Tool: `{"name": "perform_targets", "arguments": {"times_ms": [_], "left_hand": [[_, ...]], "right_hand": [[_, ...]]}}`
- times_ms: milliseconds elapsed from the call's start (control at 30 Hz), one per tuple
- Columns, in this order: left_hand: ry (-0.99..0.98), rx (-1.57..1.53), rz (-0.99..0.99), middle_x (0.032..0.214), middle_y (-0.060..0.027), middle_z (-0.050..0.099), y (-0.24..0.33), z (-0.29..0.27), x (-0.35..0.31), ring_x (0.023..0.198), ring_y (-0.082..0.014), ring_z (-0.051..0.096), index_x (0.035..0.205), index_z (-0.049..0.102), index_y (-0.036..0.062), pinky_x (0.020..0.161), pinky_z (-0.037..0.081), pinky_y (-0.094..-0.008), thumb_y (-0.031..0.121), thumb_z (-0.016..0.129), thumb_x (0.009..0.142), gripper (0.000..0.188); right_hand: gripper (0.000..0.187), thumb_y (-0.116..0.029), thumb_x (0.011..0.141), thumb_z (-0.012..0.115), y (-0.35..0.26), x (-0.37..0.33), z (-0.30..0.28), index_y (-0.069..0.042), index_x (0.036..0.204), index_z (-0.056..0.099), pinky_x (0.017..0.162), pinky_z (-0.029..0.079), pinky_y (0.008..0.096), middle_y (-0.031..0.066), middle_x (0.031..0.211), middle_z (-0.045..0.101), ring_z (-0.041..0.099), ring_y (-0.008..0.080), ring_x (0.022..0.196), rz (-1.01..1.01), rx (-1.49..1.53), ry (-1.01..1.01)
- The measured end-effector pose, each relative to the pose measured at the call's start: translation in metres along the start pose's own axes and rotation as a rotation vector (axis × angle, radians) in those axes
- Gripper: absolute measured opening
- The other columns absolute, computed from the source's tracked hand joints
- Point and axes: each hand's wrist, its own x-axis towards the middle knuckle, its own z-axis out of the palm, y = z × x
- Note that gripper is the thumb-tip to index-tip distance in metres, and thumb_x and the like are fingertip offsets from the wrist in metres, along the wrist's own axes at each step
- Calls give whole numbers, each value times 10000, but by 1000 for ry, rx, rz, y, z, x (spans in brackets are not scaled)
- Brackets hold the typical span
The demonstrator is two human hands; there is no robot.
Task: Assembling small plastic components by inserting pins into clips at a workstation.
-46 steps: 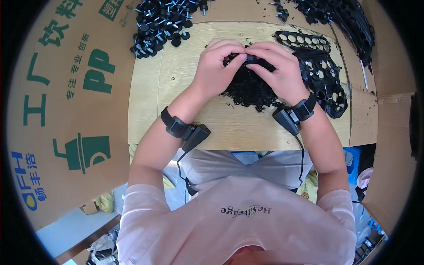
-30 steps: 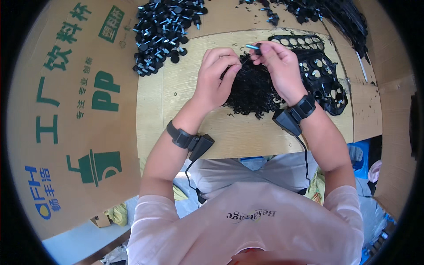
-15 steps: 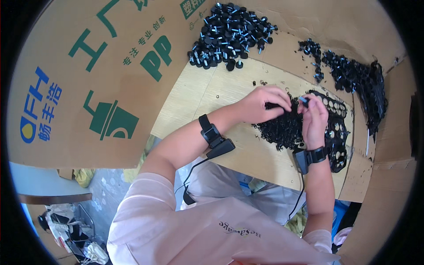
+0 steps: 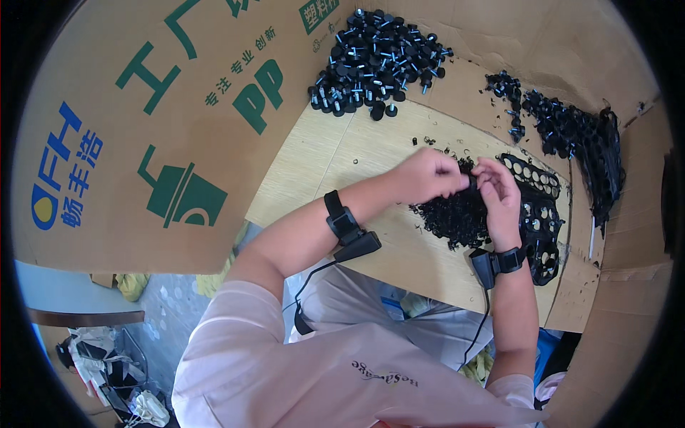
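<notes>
My left hand (image 4: 432, 177) and my right hand (image 4: 501, 196) meet over a heap of small black ring-like bits (image 4: 453, 217). Between their fingertips is a black round-headed bolt (image 4: 472, 183), its metal stud hidden from view. The right fingers are curled and closed on its head. Slightly blurred, my left fingers are pinched together right against it; whether they hold a small piece as well cannot be seen. Just right of my right hand lie black sheets full of round holes (image 4: 544, 235).
A large pile of black-headed bolts (image 4: 382, 60) sits at the far side of the wooden board (image 4: 292, 171). More black studded parts (image 4: 549, 118) and a crumpled holed sheet (image 4: 605, 160) lie far right. Cardboard walls (image 4: 193, 135) rise at left, back and right. A thin white stick (image 4: 591, 237) lies near the right wall.
My left hand has closed in from spread fingers over the heap to a pinch at the bolt. The bolt, earlier stud-up in my right hand, has moved left and slightly down between both hands.
</notes>
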Motion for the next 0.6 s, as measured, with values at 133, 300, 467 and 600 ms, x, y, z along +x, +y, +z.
{"name": "perform_targets", "arguments": {"times_ms": [133, 300, 467, 600], "left_hand": [[589, -754, 26, 735, -20, 600, -17, -45, 13, 603, -96, 524, 1011, 606, 48, 545, 390, -218, 370, 553, 939, 334], [700, -897, 5, 785, -44, 587, -20, -66, 5, 625, -130, 508, 1124, 547, 62, 598, 383, -260, 446, 476, 953, 426], [551, -833, -12, 845, -53, 618, -11, -44, 10, 717, -143, 550, 1085, 572, 71, 625, 398, -268, 394, 478, 946, 363], [574, -668, -157, 871, -36, 613, -41, -53, 22, 719, -137, 547, 954, 604, 90, 639, 421, -277, 309, 558, 911, 228]], "right_hand": [[322, -245, 953, 572, 8, 5, -6, -36, 1198, 588, 764, 427, 227, 28, 1011, 611, 503, 91, 821, -7, -18, 99], [275, -198, 957, 565, 6, 1, -4, -37, 1178, 596, 744, 427, 222, 19, 967, 610, 500, 84, 801, 69, -15, 140], [240, -143, 951, 568, 6, -5, -4, -24, 1156, 603, 733, 437, 215, 29, 951, 628, 517, 77, 793, 49, -28, 79], [205, -165, 935, 608, 9, -7, -2, -4, 1056, 649, 733, 474, 253, 38, 927, 664, 570, 111, 785, 38, -111, 49]]}}
